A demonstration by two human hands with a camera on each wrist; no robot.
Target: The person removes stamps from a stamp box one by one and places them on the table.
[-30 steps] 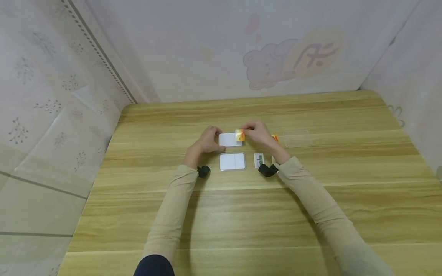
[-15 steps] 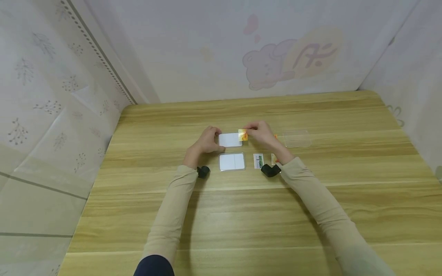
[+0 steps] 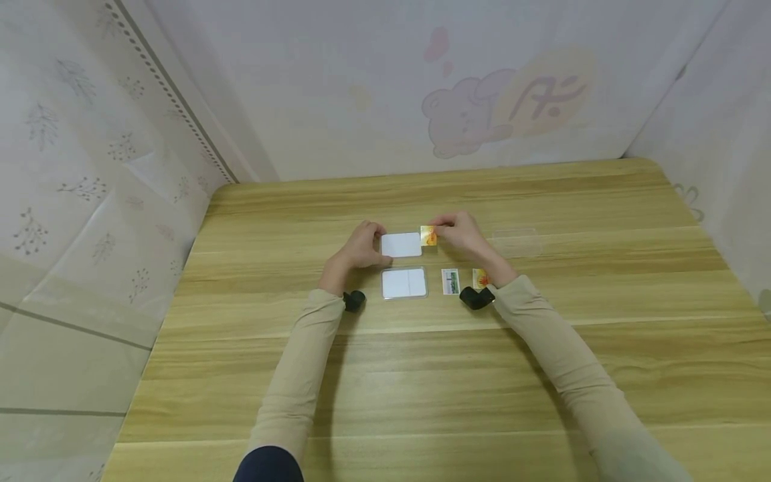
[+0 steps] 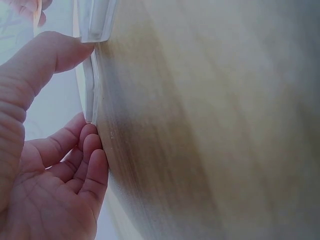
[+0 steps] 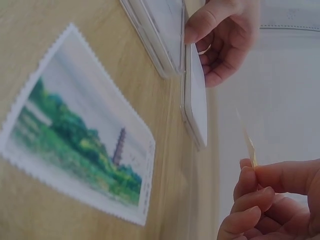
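Note:
My left hand [image 3: 363, 245] grips the left end of a flat clear case with a white insert [image 3: 401, 245], its thumb on the near edge and its fingers at the far one. My right hand [image 3: 460, 233] pinches a small yellow-orange stamp [image 3: 428, 235] by its right side, just off the right end of that case. Seen from the right wrist, the stamp [image 5: 250, 147] is nearly edge-on between thumb and fingertips, above the table. A second case [image 3: 403, 283], its white insert split by a line, lies nearer me.
A stamp with a pagoda and green trees [image 3: 450, 282] lies right of the nearer case. Beside it is another yellow-orange stamp [image 3: 480, 278], partly hidden by the right wrist. A clear plastic lid-like piece [image 3: 517, 242] lies farther right on the wooden table [image 3: 421, 381].
My right hand has shifted slightly right with the stamp, from over the case's right end to just past it. More of the lower yellow-orange stamp shows. My left hand stays in place.

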